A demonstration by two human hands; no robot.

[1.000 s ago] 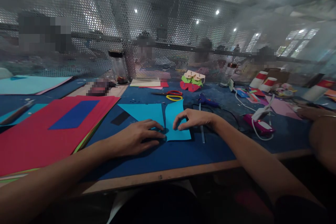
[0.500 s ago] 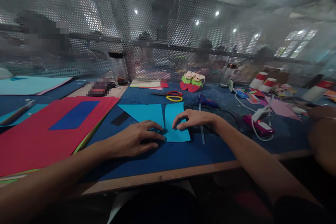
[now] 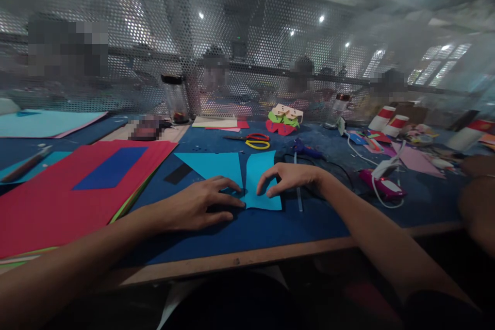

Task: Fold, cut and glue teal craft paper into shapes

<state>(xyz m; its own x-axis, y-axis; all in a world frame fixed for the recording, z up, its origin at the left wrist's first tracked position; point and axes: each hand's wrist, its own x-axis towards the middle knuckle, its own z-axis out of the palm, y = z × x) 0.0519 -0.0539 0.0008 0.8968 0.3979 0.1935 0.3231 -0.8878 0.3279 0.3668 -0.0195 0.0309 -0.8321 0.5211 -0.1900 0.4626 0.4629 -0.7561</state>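
A bright blue rectangular paper piece [image 3: 255, 165] lies in front of me, its surface slightly bowed. A wider blue paper piece [image 3: 216, 165] with a slanted left edge sits beside it, a narrow dark gap between them. My left hand [image 3: 204, 203] lies low with fingers stretched, its fingertips at the rectangular piece's lower left edge and partly over the wider piece. Above the rectangular piece, my right hand [image 3: 288, 178] is bent at the fingers, thumb and forefinger apart, nothing held between them. Whether its fingertips touch the paper I cannot tell.
Red-and-yellow-handled scissors [image 3: 258, 140] and a purple glue gun [image 3: 307, 149] lie beyond the papers. A clear glue stick [image 3: 299, 198] is right of them. Red sheets [image 3: 50, 201] are stacked left, near a black strip [image 3: 178, 174]. A magenta device [image 3: 382, 185] with white cable lies right.
My right hand has shifted slightly to the right. The rectangular blue piece's upper part has moved right, so the gap between the pieces is wider. My left hand stays nearly still.
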